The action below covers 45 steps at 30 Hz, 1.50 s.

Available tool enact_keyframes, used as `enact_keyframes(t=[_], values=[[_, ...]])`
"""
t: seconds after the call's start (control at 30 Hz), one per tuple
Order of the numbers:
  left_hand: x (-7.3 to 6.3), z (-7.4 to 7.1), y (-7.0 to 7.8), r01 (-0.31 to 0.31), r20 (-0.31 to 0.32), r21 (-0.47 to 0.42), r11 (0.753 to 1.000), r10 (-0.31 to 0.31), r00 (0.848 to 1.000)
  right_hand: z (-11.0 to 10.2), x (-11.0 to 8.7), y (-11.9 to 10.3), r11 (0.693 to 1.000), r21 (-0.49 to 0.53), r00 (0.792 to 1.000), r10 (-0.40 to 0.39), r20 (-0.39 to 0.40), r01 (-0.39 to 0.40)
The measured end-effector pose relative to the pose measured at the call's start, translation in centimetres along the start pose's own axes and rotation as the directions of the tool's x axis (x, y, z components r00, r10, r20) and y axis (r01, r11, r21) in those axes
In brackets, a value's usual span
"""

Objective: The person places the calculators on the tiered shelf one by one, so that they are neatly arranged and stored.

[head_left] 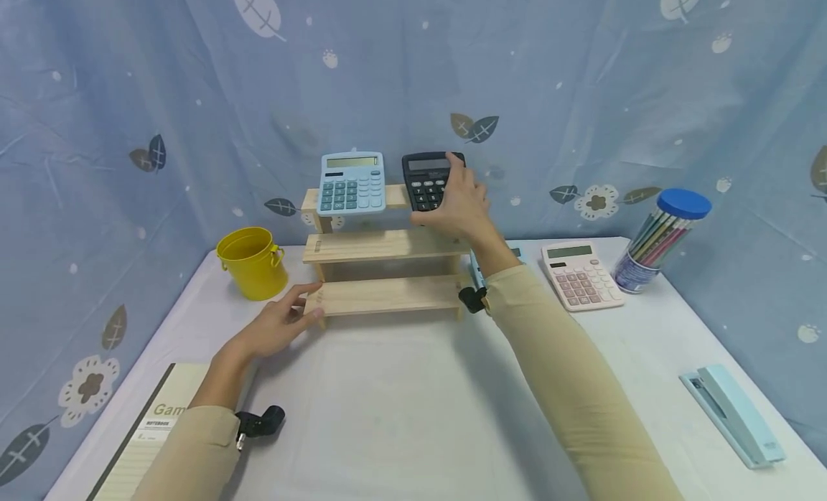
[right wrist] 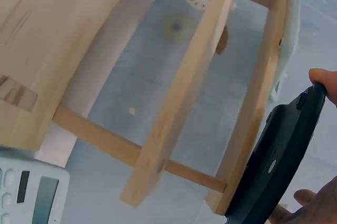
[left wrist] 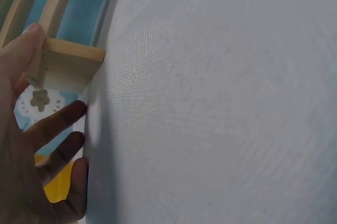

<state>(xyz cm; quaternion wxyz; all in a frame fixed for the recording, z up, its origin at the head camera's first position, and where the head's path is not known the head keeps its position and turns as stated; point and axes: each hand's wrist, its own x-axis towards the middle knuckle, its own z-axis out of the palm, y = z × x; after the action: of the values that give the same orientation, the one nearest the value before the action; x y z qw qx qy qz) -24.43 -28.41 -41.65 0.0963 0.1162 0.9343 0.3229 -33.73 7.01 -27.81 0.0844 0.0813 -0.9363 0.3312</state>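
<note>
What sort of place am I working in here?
Probably a desk-like workspace, perhaps staged: a notebook and a stapler lie on the white table, a black calculator is at the wooden rack, and patterned blue fabric hangs behind.

The left hand (left wrist: 18, 155) holds a wooden rack (left wrist: 71, 58) (something yellow (left wrist: 59, 184) shows behind) on the white tabletop (left wrist: 210, 103).

Shelf (head_left: 388, 296) matt wood, grain showing; black calculator (head_left: 426, 184) smooth plastic; yellow bucket (head_left: 258, 273) glossy.
</note>
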Motion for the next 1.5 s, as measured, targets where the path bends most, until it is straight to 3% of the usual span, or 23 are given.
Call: enact_keyframes(t=[0.33,0.5,0.63,0.83,1.17,1.5], values=[[0.1,-0.3,0.1,0.002,-0.006,0.017,1.000,-0.002,1.000,0.8,0.4,-0.1,0.999,-0.049,1.000,-0.010,0.025,0.011],[-0.1,-0.5,0.1,0.011,0.004,0.012,1.000,-0.011,1.000,0.9,0.9,-0.2,0.985,-0.137,0.992,-0.089,0.089,0.101],[-0.2,-0.9,0.2,0.010,-0.017,0.009,1.000,-0.010,1.000,0.3,1.2,-0.6,0.976,-0.134,0.975,-0.146,0.167,0.169],[-0.2,-1.0,0.3,0.006,-0.007,0.005,1.000,-0.006,1.000,-0.3,1.3,-0.8,0.981,-0.107,0.961,-0.129,0.245,0.159],[-0.4,-0.7,0.3,0.010,-0.018,-0.001,1.000,-0.010,1.000,0.9,1.7,-0.4,0.993,-0.020,0.982,-0.114,0.150,0.118],[-0.1,0.1,0.0,0.006,-0.018,-0.020,1.000,-0.006,1.000,1.4,2.0,0.0,0.991,-0.052,0.978,-0.110,0.177,0.121]])
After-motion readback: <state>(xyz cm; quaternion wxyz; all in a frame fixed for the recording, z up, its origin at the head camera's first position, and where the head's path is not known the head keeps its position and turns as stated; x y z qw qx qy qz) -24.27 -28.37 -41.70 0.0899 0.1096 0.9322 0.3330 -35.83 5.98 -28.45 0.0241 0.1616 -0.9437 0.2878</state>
